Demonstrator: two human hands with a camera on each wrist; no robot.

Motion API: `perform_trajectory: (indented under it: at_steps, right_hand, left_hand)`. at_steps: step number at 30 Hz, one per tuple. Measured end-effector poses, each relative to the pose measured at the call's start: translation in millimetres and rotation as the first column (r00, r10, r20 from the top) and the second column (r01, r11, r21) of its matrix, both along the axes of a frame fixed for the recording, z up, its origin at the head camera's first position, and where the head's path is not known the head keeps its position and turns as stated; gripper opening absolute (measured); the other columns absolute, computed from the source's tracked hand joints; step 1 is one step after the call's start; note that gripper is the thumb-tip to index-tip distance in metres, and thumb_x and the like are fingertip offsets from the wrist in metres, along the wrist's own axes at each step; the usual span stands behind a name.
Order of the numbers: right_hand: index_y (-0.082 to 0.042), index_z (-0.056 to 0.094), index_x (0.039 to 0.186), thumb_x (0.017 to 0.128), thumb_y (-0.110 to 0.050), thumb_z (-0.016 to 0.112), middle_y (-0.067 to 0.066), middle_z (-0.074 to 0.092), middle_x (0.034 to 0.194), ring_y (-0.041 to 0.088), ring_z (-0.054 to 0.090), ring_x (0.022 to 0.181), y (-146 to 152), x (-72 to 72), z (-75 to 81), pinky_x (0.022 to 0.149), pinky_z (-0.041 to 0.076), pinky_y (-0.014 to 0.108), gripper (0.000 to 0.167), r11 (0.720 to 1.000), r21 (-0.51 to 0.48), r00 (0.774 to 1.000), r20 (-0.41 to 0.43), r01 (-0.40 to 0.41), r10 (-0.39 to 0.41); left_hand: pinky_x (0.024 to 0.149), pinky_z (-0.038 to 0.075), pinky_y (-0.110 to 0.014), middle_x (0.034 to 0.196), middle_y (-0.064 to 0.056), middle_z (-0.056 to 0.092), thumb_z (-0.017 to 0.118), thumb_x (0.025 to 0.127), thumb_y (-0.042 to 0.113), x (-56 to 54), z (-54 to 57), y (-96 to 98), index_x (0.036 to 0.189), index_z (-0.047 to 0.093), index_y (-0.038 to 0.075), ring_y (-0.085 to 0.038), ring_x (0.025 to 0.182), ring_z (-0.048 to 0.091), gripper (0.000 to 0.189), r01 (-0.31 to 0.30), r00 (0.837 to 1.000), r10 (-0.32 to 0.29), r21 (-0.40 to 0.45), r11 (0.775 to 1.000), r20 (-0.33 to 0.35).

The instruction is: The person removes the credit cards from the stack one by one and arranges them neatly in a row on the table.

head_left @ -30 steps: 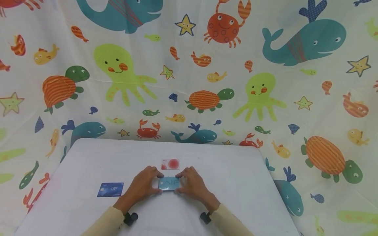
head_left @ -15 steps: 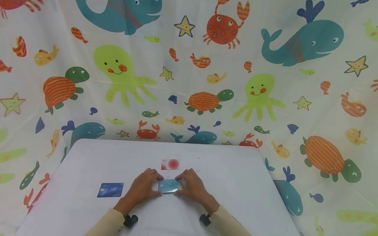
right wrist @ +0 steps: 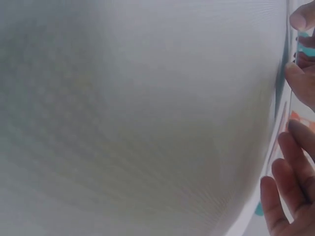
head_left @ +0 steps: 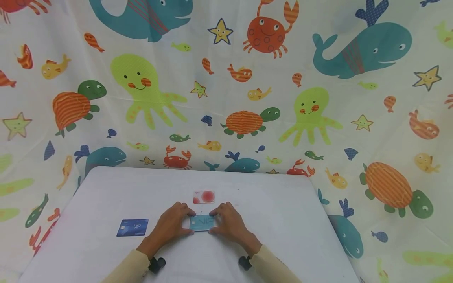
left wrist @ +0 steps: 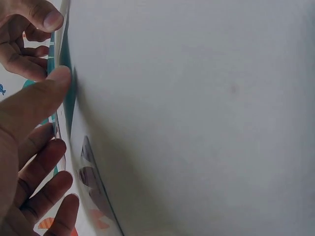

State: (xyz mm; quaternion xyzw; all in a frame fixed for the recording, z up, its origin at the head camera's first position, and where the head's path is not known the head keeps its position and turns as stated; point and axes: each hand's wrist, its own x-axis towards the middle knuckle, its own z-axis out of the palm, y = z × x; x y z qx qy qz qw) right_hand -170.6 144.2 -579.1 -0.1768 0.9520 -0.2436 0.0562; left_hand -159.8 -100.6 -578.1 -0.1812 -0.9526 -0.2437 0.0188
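A light blue card marked VIP (head_left: 201, 223) lies level between both hands in the middle of the white table. My left hand (head_left: 171, 222) pinches its left end, thumb at the near corner and index finger at the far one. On the right end my right hand (head_left: 231, 226) grips in the same manner. From the left wrist view the card shows edge-on as a teal strip (left wrist: 70, 105) beside the left thumb (left wrist: 39, 98). The right wrist view catches the right thumb (right wrist: 301, 82) against the card's edge, with the other fingers spread loosely.
Just beyond the hands, a white and red card (head_left: 204, 197) lies flat. A dark blue VIP card (head_left: 132, 228) rests left of the left hand. The white table (head_left: 276, 212) ends at a curtain (head_left: 212, 98) printed with sea animals.
Over the past second both hands and the light blue card have shifted slightly toward the near side of the table. The other two cards stay put.
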Motion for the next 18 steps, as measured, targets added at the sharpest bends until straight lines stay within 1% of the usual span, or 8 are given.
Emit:
perform_trajectory:
  at_steps: [8, 18]
  right_hand:
    - [-0.027, 0.076, 0.127, 0.08, -0.042, 0.094, -0.009, 0.069, 0.115, 0.007, 0.054, 0.106, -3, -4.0, -4.1, 0.097, 0.057, 0.024, 0.052, 1.0, 0.014, 1.0, -0.026, -0.014, 0.015]
    - [-0.025, 0.076, 0.127, 0.08, -0.041, 0.094, -0.008, 0.068, 0.113, 0.006, 0.054, 0.105, -9, -8.8, -4.9, 0.096, 0.056, 0.022, 0.052, 1.0, 0.018, 1.0, -0.023, -0.004, 0.005]
  left_hand:
    - [0.092, 0.062, -0.038, 0.103, 0.006, 0.072, 0.103, 0.067, 0.032, -6.5, -3.5, -3.7, 0.113, 0.081, 0.021, -0.01, 0.098, 0.058, 0.052, 0.011, 1.0, -0.011, 0.003, 1.0, 0.001]
    - [0.095, 0.062, -0.04, 0.104, 0.005, 0.072, 0.103, 0.067, 0.032, -12.9, -6.2, -8.1, 0.113, 0.081, 0.02, -0.013, 0.101, 0.061, 0.052, 0.021, 1.0, -0.021, 0.01, 1.0, -0.006]
